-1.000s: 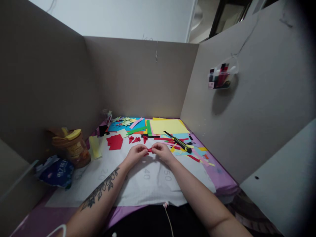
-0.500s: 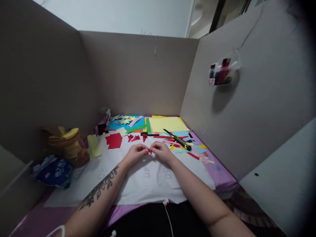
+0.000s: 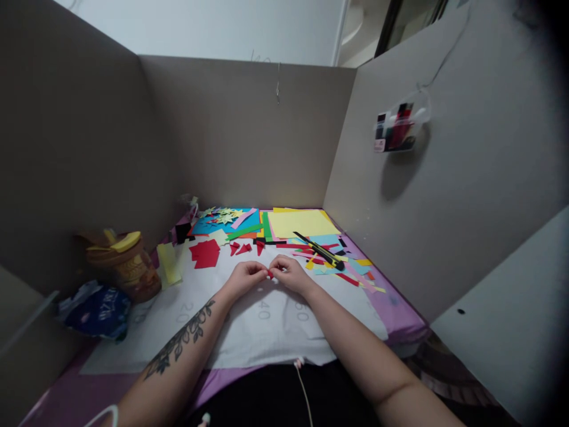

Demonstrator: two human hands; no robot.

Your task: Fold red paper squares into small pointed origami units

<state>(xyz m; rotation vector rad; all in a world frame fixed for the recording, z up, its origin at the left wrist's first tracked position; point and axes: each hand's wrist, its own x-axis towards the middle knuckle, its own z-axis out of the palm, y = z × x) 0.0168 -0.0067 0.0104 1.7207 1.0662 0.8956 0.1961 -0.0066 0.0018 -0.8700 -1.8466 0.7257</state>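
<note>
Between the fingertips of both hands is a small red paper piece (image 3: 270,274), mostly covered by the fingers. My left hand (image 3: 247,277) pinches it from the left, and my right hand (image 3: 288,273) pinches it from the right. Both are held above the white sheet (image 3: 244,338) with printed numbers. Just beyond the hands lie several small folded red pieces (image 3: 243,249). A larger red paper (image 3: 205,254) rests left of them. The black and yellow cutter (image 3: 320,251) lies on paper strips to the right of my right hand.
Pale star shapes (image 3: 226,216) lie on a blue sheet at the back left, beside a yellow sheet (image 3: 302,225). On the left stand a brown container (image 3: 128,267) and a blue bag (image 3: 100,311). Grey panels (image 3: 249,136) enclose the table.
The fingertips have shifted slightly around the red piece, and less of it shows now. The view has moved a little.
</note>
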